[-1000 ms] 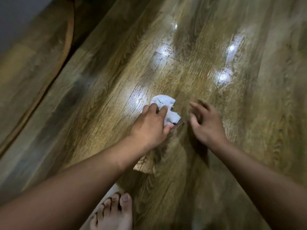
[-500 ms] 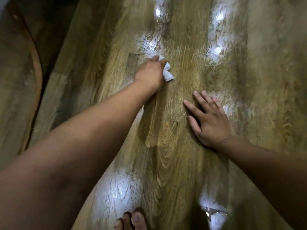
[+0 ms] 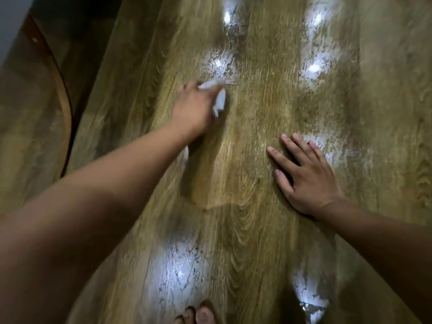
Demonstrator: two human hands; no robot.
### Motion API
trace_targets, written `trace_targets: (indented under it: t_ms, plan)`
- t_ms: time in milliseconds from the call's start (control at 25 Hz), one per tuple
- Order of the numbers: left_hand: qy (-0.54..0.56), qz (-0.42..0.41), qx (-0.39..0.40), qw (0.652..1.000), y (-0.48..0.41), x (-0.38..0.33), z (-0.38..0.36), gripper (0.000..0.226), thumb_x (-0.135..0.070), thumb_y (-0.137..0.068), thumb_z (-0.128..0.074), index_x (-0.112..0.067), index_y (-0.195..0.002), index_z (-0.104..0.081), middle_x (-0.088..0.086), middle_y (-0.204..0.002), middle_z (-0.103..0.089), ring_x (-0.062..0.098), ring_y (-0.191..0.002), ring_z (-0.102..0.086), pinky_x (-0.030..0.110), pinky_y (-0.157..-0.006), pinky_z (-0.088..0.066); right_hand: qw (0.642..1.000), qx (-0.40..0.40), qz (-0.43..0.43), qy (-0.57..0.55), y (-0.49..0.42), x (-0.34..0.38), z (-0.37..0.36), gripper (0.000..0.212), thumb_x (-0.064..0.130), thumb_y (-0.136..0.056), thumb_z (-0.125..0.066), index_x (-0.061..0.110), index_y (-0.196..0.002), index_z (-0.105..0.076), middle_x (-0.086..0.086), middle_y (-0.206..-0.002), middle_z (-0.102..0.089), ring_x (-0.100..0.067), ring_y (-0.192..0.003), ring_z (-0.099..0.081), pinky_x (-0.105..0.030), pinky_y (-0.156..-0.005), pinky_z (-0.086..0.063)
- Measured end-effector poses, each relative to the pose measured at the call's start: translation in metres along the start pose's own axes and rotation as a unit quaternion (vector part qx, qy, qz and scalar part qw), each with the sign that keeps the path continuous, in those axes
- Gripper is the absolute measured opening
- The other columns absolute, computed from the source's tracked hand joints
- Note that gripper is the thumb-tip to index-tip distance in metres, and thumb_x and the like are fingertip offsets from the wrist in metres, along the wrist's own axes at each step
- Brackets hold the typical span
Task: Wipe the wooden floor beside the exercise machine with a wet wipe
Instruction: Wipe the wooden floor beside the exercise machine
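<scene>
The left hand (image 3: 194, 111) grips a crumpled wet wipe (image 3: 220, 102) on the wooden floor (image 3: 245, 230). The right hand (image 3: 308, 176) lies flat on it, fingers spread. Bare toes (image 3: 201, 314) show below, and a curved brown edge (image 3: 66, 113) at far left.

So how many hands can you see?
2. The left hand holds the wet wipe on the floor, farther out; the right hand rests flat on the floor, nearer.
</scene>
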State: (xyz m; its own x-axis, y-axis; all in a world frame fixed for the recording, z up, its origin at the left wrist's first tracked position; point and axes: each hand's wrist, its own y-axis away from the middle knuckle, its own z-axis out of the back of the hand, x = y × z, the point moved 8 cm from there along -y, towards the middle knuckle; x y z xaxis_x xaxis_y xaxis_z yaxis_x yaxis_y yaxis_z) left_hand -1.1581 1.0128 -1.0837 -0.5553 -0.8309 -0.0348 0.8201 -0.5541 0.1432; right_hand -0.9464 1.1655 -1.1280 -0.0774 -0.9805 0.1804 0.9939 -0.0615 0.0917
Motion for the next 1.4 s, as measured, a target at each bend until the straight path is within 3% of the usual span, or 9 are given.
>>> trace_targets:
  t_ms: [160, 320, 400, 520, 680, 1000, 1160, 1240, 1400]
  plan:
    - [0.107, 0.073, -0.014, 0.991, 0.003, -0.016, 0.000, 0.024, -0.007, -0.088, -0.049, -0.014, -0.105, -0.065, 0.016, -0.112, -0.062, 0.037, -0.109, -0.056, 0.037, -0.088, -0.045, 1.000, -0.002, 0.001, -0.006, 0.002, 0.000, 0.002, 0.057, 0.050, -0.096, -0.025, 0.035, -0.151, -0.031, -0.002, -0.162, -0.026, -0.019, -0.152, -0.013, -0.040, -0.123, -0.006]
    - [0.101, -0.239, 0.081, 0.962, 0.159, -0.072, -0.028, 0.038, -0.016, -0.092, -0.063, -0.021, -0.129, -0.061, 0.011, -0.145, -0.049, 0.031, -0.136, -0.040, 0.038, -0.111, -0.037, 1.000, -0.005, 0.003, 0.002, 0.000, 0.001, 0.001, 0.057, 0.049, -0.095, -0.026, 0.034, -0.150, -0.034, -0.004, -0.161, -0.027, -0.021, -0.151, -0.017, -0.044, -0.122, -0.012]
    - [0.044, -0.340, 0.057, 0.937, 0.170, -0.046, -0.030, 0.051, -0.023, -0.087, -0.071, -0.024, -0.136, -0.055, 0.008, -0.143, -0.052, 0.032, -0.131, -0.048, 0.043, -0.100, -0.047, 1.000, -0.004, 0.003, 0.001, 0.000, 0.001, 0.003, 0.057, 0.048, -0.095, -0.027, 0.033, -0.150, -0.034, -0.004, -0.161, -0.026, -0.022, -0.151, -0.016, -0.044, -0.122, -0.011]
    - [0.048, -0.081, -0.058, 0.994, 0.061, 0.041, -0.002, 0.037, -0.035, -0.100, -0.049, -0.023, -0.135, -0.048, 0.012, -0.129, -0.055, 0.033, -0.115, -0.056, 0.040, -0.089, -0.048, 1.000, 0.003, 0.004, 0.008, 0.002, 0.000, 0.001, 0.058, 0.049, -0.096, -0.026, 0.034, -0.151, -0.031, -0.003, -0.162, -0.023, -0.021, -0.152, -0.013, -0.042, -0.123, -0.008]
    - [0.122, 0.242, -0.069, 0.960, 0.009, 0.150, 0.011, 0.028, -0.001, -0.088, -0.051, -0.002, -0.114, -0.059, 0.025, -0.113, -0.061, 0.042, -0.105, -0.058, 0.039, -0.083, -0.046, 1.000, -0.011, 0.006, 0.003, 0.000, 0.003, 0.003, 0.058, 0.048, -0.095, -0.028, 0.032, -0.150, -0.036, -0.005, -0.161, -0.027, -0.023, -0.151, -0.017, -0.043, -0.122, -0.012]
    - [0.087, -0.146, 0.028, 0.985, 0.161, 0.007, -0.038, 0.062, -0.007, -0.087, -0.043, -0.018, -0.147, -0.042, 0.007, -0.150, -0.037, 0.036, -0.138, -0.030, 0.047, -0.100, -0.047, 0.999, -0.040, 0.008, 0.006, 0.001, 0.002, 0.004, 0.057, 0.045, -0.092, -0.033, 0.029, -0.145, -0.045, -0.007, -0.158, -0.033, -0.026, -0.149, -0.023, -0.045, -0.119, -0.017]
    - [0.077, 0.084, 0.057, 0.992, 0.027, 0.089, -0.024, 0.071, -0.002, -0.088, -0.051, -0.025, -0.152, -0.031, 0.013, -0.164, -0.001, 0.040, -0.148, -0.007, 0.047, -0.119, -0.021, 0.999, -0.033, 0.011, 0.002, 0.001, 0.001, 0.002, 0.056, 0.044, -0.093, -0.034, 0.029, -0.146, -0.044, -0.008, -0.159, -0.032, -0.026, -0.149, -0.022, -0.048, -0.119, -0.020]
    - [0.078, 0.132, 0.066, 0.986, -0.010, 0.080, -0.013, 0.066, -0.009, -0.089, -0.051, -0.023, -0.151, -0.032, 0.016, -0.161, -0.014, 0.040, -0.145, -0.017, 0.046, -0.117, -0.023, 0.999, -0.037, 0.009, -0.001, 0.002, 0.003, 0.003, 0.056, 0.044, -0.093, -0.034, 0.029, -0.146, -0.045, -0.008, -0.159, -0.032, -0.026, -0.149, -0.022, -0.049, -0.119, -0.020]
    - [0.034, -0.059, 0.114, 0.991, 0.096, -0.023, -0.047, 0.078, -0.030, -0.087, -0.054, -0.019, -0.155, -0.018, 0.017, -0.161, -0.015, 0.040, -0.147, -0.012, 0.052, -0.118, -0.017, 0.998, -0.051, 0.014, -0.020, 0.002, 0.001, 0.005, 0.056, 0.043, -0.093, -0.034, 0.027, -0.144, -0.048, -0.009, -0.157, -0.035, -0.029, -0.147, -0.026, -0.049, -0.119, -0.020]
